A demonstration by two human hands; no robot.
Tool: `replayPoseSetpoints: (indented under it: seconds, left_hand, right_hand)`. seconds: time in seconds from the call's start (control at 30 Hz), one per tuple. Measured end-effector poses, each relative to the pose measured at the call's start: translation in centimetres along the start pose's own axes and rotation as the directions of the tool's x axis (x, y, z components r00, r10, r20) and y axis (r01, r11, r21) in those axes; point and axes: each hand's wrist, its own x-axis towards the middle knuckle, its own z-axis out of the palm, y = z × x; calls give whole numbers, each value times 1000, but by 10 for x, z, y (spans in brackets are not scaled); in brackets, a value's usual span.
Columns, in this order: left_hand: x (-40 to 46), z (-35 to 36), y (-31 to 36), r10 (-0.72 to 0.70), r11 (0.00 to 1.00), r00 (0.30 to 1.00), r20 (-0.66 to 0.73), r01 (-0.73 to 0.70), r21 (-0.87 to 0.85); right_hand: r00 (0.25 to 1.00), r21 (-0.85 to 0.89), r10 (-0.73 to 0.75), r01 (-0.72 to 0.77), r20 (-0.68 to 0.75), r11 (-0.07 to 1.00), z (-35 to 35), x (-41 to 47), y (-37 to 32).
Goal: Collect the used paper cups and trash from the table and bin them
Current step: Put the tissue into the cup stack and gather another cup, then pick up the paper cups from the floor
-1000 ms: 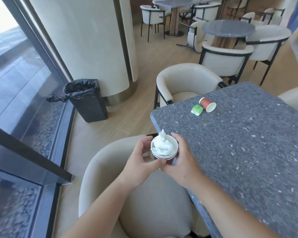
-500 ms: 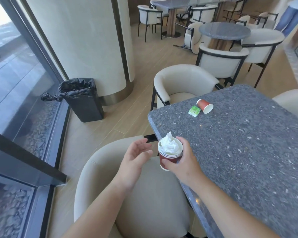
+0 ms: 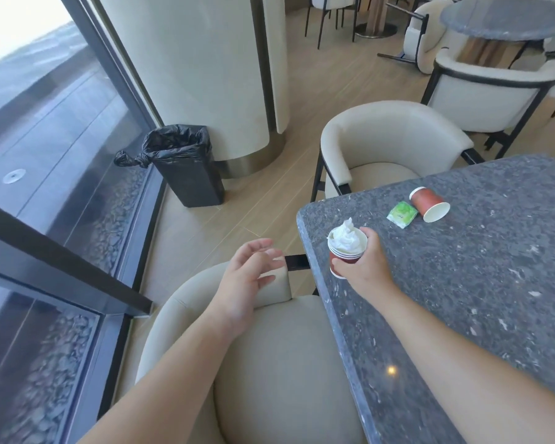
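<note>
My right hand (image 3: 364, 267) grips a stack of red paper cups (image 3: 345, 256) stuffed with crumpled white tissue, held at the near left corner of the dark speckled table (image 3: 481, 283). My left hand (image 3: 249, 277) hovers open over the armchair back, a short way left of the cups. Farther back on the table another red paper cup (image 3: 428, 204) lies on its side, its mouth facing right. A small green wrapper (image 3: 401, 214) lies flat just left of it. A black bin (image 3: 186, 165) lined with a black bag stands on the floor by the window.
A cream armchair (image 3: 269, 363) sits under my arms, and another armchair (image 3: 388, 145) stands at the table's far end. A wide round pillar (image 3: 199, 68) rises behind the bin. Glass window wall (image 3: 45, 155) runs along the left. More chairs and a round table (image 3: 507, 17) stand at the back.
My left hand let go of the stacked cups and drew away to the left, fingers spread. My right hand kept the cups and carried them over the table corner.
</note>
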Motion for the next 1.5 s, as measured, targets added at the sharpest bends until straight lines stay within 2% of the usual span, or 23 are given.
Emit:
replayPoseSetpoints:
  seconds: [0.3, 0.47, 0.63, 0.9, 1.0, 1.1, 1.17, 1.33, 1.5]
  left_hand:
    - [30, -12, -9, -17, 1000, 995, -101, 17, -3]
    - [43, -17, -16, -17, 999, 991, -136, 11, -44]
    - [51, -16, -18, -17, 998, 992, -122, 10, -61]
    - [54, -17, -14, -22, 997, 990, -136, 11, -79]
    - [51, -17, -10, -7, 996, 990, -139, -5, -89]
    - [46, -18, -4, 13, 995, 988, -152, -29, -100]
    - [39, -22, 0, 23, 994, 985, -173, -41, -99]
    - [14, -36, 6, 55, 991, 972, -230, -81, -104]
    - [-19, -59, 14, 90, 985, 952, -291, -128, -116]
  right_hand:
    - [999, -156, 36, -38, -16, 987, 29, 103, 51]
    - [998, -150, 47, -54, -47, 987, 55, 148, 51]
    - [1000, -217, -7, 2, -25, 976, 70, 165, 52]
    - [998, -237, 66, -58, 24, 970, 62, 158, 54]
    - [999, -151, 38, -40, -19, 988, 55, 145, 38]
    - [996, -21, -47, 46, -73, 999, 48, 122, 11]
    - [996, 74, -73, 76, -50, 994, 46, 102, -10]
    - [964, 385, -38, -68, 261, 920, 58, 45, -60]
    - [879, 478, -127, -125, 460, 869, 80, -4, -103]
